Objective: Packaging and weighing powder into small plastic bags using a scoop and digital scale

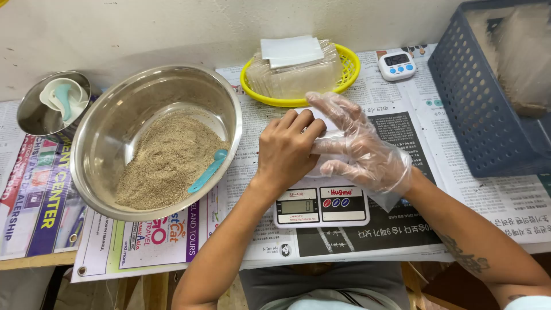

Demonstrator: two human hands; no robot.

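Clear bag (321, 140) on the scale (320, 205), pinched between bare left hand (285, 150) and gloved right hand (359, 146), both gripping it.

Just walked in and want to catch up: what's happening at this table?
A person's bare left hand and plastic-gloved right hand together hold a small clear plastic bag over a white digital kitchen scale. Beside it, a large steel bowl holds tan grain with a turquoise plastic spoon in it. A yellow basket of clear bags sits behind.
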